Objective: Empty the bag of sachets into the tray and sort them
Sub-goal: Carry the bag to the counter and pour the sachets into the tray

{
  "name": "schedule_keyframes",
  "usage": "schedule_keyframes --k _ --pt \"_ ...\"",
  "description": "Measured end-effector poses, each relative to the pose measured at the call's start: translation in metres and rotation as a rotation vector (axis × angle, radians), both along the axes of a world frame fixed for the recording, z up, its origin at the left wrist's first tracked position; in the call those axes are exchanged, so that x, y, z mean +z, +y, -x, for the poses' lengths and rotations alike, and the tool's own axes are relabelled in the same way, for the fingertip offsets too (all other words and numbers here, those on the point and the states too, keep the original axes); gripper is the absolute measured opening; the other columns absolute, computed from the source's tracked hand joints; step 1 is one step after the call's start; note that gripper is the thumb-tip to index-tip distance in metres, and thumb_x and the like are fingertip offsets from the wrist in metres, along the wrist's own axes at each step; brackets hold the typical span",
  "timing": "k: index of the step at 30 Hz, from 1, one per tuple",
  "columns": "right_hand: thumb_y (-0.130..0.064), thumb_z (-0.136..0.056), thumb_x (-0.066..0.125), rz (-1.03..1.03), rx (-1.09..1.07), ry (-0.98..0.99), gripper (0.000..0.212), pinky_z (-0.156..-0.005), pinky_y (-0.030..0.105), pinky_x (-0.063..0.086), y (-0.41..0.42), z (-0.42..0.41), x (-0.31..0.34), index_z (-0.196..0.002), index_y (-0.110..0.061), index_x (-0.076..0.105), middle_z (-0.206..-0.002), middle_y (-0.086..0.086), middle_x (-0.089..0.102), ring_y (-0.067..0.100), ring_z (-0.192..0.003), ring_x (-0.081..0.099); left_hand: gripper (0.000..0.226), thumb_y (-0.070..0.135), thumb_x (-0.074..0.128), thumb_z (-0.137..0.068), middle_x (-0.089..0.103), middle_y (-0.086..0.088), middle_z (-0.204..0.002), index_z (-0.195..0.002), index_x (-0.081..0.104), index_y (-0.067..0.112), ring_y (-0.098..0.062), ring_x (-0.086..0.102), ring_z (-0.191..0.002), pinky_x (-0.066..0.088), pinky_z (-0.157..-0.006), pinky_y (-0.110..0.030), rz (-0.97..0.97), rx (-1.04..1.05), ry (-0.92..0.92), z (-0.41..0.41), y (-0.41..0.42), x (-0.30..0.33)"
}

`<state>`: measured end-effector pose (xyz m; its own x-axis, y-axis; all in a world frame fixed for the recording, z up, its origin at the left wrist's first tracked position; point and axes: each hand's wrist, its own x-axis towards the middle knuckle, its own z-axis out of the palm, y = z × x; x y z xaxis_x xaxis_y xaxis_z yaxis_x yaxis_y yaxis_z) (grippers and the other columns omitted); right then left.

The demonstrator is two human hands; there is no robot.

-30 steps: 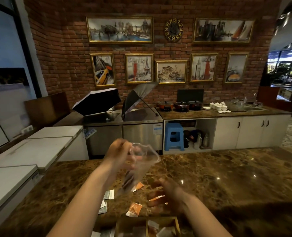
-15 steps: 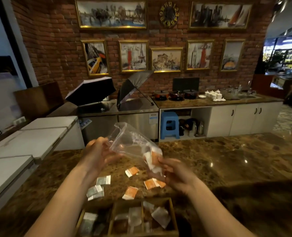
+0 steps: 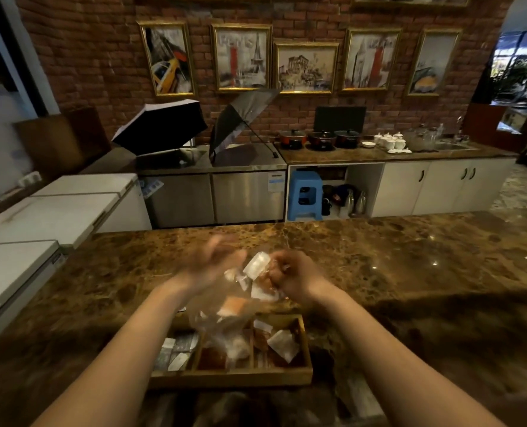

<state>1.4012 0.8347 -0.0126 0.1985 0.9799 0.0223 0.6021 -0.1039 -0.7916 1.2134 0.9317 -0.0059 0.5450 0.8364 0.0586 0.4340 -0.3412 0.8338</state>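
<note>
Right hand (image 3: pixel 296 277) clenched on clear bag (image 3: pixel 225 306) above tray (image 3: pixel 231 377) — left hand (image 3: pixel 208 261) blurred, fingers apparently spread, contact unclear.

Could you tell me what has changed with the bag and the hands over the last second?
The clear bag now hangs over the wooden tray, gripped by the right hand; the blurred left hand is off it. The tray's sachets stay put.

Head view, forward-down over marble counter (image 3: pixel 410 257)
</note>
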Motion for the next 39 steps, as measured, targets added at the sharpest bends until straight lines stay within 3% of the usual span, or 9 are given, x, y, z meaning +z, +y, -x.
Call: schedule_keyframes --k 2,5,13,16,22,26,32,36,39 --pt "-0.006 -0.095 0.057 -0.058 0.094 -0.148 0.016 -0.071 0.027 0.054 0.001 0.010 -0.002 -0.096 -0.015 0.071 -0.090 0.000 0.071 0.015 -0.081 0.067 0.066 0.036 0.078 -0.082 0.063 0.000 -0.127 -0.140 0.050 0.023 -0.016 0.061 -0.114 0.052 -0.101 -0.040 -0.026 -0.104 0.119 -0.003 0.001 -0.014" --pt "-0.009 -0.091 0.060 -0.140 0.190 -0.303 0.015 -0.074 0.040 0.050 0.004 0.021 0.002 -0.100 -0.006 0.072 -0.091 0.008 0.067 0.025 -0.083 0.062 0.062 0.024 0.083 -0.080 0.068 0.001 -0.118 -0.135 0.055 0.022 -0.015 0.067 -0.105 0.057 -0.094 -0.043 -0.125 -0.026 0.186 0.003 0.007 -0.023" --pt "-0.012 -0.090 0.062 -0.108 0.174 -0.436 0.029 -0.083 0.041 0.049 0.007 0.016 0.010 -0.118 -0.015 0.067 -0.108 0.007 0.059 0.024 -0.097 0.056 0.049 0.019 0.087 -0.075 0.074 0.012 -0.093 -0.116 0.063 0.030 -0.008 0.070 -0.091 0.058 -0.088 -0.036 -0.153 0.087 0.073 0.009 0.009 -0.028" --pt "-0.014 -0.090 0.062 -0.099 0.145 -0.450 0.031 -0.088 0.042 0.050 0.006 0.011 0.016 -0.121 -0.016 0.065 -0.113 0.006 0.059 0.024 -0.102 0.056 0.052 0.013 0.085 -0.077 0.071 0.005 -0.103 -0.121 0.061 0.029 -0.013 0.069 -0.096 0.056 -0.083 -0.029 -0.116 0.104 -0.022 0.011 0.005 -0.027" --pt "-0.015 -0.093 0.061 -0.100 0.103 -0.425 0.030 -0.092 0.044 0.054 0.008 0.000 0.040 -0.121 -0.024 0.066 -0.118 -0.001 0.062 0.020 -0.108 0.058 0.064 0.026 0.079 -0.084 0.062 0.007 -0.120 -0.140 0.049 0.027 -0.012 0.062 -0.106 0.051 -0.079 -0.022 -0.079 0.016 0.013 0.009 0.003 -0.019" --pt "-0.013 -0.091 0.065 -0.037 0.146 -0.392 0.015 -0.081 0.033 0.055 0.004 -0.007 0.045 -0.098 -0.026 0.068 -0.099 -0.008 0.065 0.015 -0.096 0.062 0.047 0.023 0.080 -0.083 0.072 0.008 -0.106 -0.125 0.060 0.027 -0.007 0.068 -0.095 0.059 -0.081 -0.032 -0.051 0.054 0.022 -0.003 0.001 -0.024" --pt "-0.013 -0.093 0.066 0.071 0.101 -0.475 0.026 -0.073 0.022 0.048 -0.005 -0.022 0.024 -0.114 -0.027 0.072 -0.109 -0.007 0.069 0.010 -0.096 0.063 0.026 0.021 0.081 -0.082 0.075 0.007 -0.095 -0.104 0.069 0.026 -0.011 0.070 -0.089 0.059 -0.081 -0.038 -0.020 0.024 0.099 -0.028 -0.004 -0.048" --pt "-0.009 -0.092 0.066 0.062 0.072 -0.517 0.025 -0.074 0.023 0.048 -0.009 -0.034 0.024 -0.104 -0.029 0.072 -0.104 -0.009 0.066 0.008 -0.093 0.060 0.024 0.015 0.081 -0.081 0.074 0.006 -0.091 -0.088 0.067 0.033 -0.013 0.070 -0.086 0.058 -0.077 -0.039 -0.016 -0.003 0.083 -0.041 -0.005 -0.051" --pt "-0.009 -0.092 0.066 0.045 0.041 -0.524 0.025 -0.083 0.032 0.055 -0.011 -0.042 0.028 -0.102 -0.031 0.073 -0.103 -0.010 0.067 0.010 -0.094 0.061 0.024 0.015 0.081 -0.080 0.073 0.007 -0.088 -0.087 0.066 0.033 -0.010 0.068 -0.078 0.056 -0.071 -0.038 -0.033 -0.012 0.061 -0.050 -0.005 -0.046"
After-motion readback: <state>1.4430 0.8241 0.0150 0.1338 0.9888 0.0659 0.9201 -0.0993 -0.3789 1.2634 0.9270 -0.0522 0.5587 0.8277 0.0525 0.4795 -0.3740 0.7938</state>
